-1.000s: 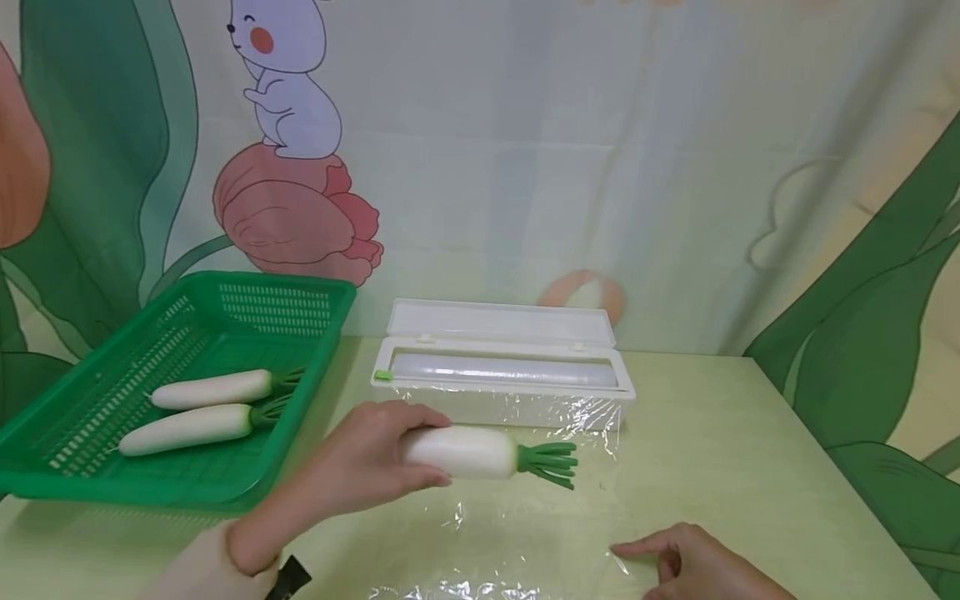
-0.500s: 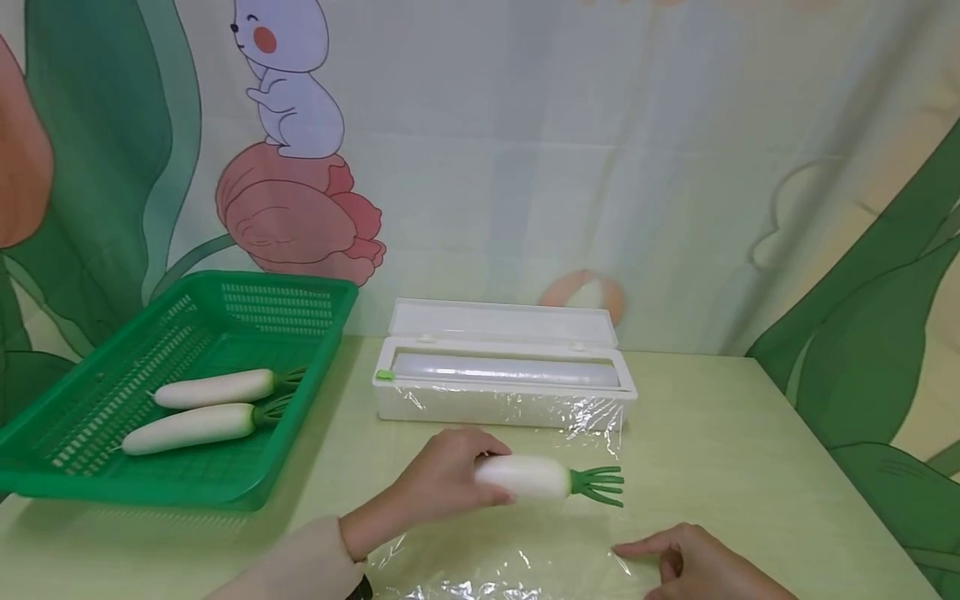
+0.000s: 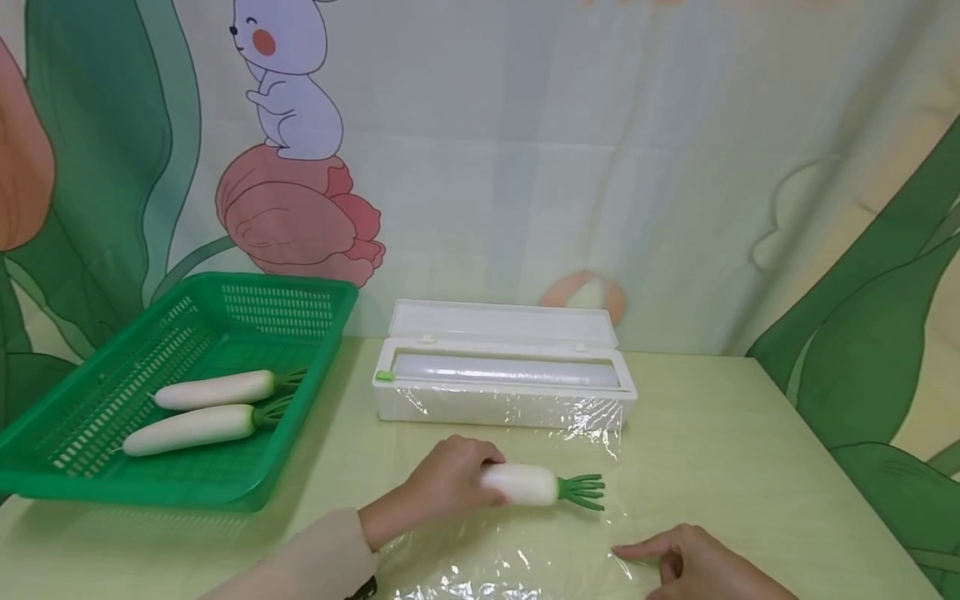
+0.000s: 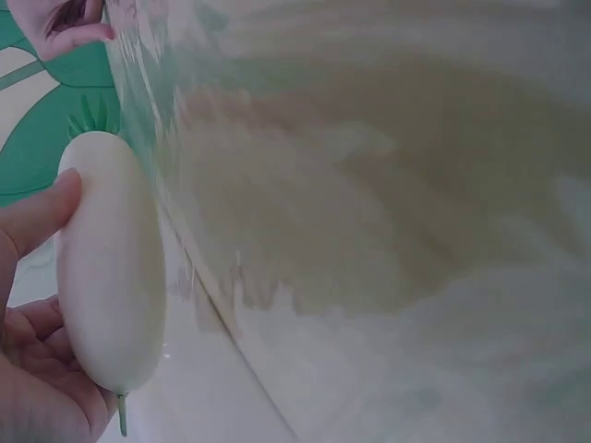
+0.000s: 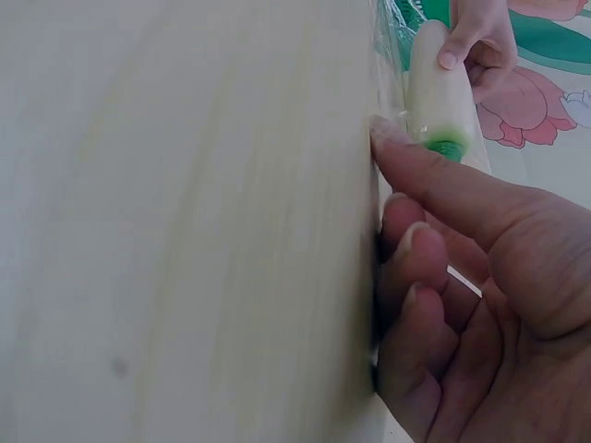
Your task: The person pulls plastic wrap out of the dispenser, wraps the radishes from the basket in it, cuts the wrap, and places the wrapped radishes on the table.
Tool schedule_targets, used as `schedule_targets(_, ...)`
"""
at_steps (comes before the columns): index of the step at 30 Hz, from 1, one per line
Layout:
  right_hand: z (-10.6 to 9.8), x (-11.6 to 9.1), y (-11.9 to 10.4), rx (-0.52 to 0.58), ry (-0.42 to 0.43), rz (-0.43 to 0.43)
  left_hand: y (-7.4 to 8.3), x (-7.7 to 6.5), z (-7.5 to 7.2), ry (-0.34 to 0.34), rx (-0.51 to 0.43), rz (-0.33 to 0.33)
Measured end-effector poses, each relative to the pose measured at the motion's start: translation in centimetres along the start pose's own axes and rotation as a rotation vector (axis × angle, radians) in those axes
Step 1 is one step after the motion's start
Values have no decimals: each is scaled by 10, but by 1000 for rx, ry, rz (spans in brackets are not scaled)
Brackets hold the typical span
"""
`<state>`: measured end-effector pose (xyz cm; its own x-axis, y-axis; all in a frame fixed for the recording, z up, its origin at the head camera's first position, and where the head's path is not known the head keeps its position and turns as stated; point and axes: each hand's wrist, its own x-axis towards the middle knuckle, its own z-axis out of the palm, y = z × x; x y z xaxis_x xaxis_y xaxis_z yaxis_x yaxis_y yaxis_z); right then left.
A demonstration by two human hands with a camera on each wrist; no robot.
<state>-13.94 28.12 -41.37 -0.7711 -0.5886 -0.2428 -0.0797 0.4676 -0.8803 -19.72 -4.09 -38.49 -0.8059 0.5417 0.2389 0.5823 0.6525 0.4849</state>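
My left hand (image 3: 453,475) grips a white radish (image 3: 528,485) by its root end, low over a sheet of clear plastic wrap (image 3: 465,575). Its green stalks point right in the head view. Thumb and fingers lie round the white body in the left wrist view. At the right edge of the wrap is my right hand (image 3: 705,567), one straight finger (image 5: 434,175) touching the film edge at the table and the other fingers bent. The wrap runs forward to a white dispenser box (image 3: 502,406) with its lid up and a film roll (image 3: 506,371) inside.
A green basket (image 3: 300,442) stands on the left of the table, with two more white radishes (image 3: 191,429) lying in it. Behind the table hangs a printed curtain (image 3: 480,167). A small green slider (image 3: 385,376) sits on the dispenser's left end.
My left hand has carried the radish right and down toward the wrap, then slightly back left in the last half second. The right hand stays put.
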Motion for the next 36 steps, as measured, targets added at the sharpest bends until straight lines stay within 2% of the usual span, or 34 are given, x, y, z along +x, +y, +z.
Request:
schedule_targets(13, 0, 2, -6, 8, 4, 59, -5, 1, 2, -64, -54, -73)
schedule_targets(27, 1, 3, -7, 27, 12, 86, -4, 3, 2, -97, -16, -112)
schedule_targets(36, 1, 2, -9, 44, 10, 125, -4, 4, 1, -124, 8, -107)
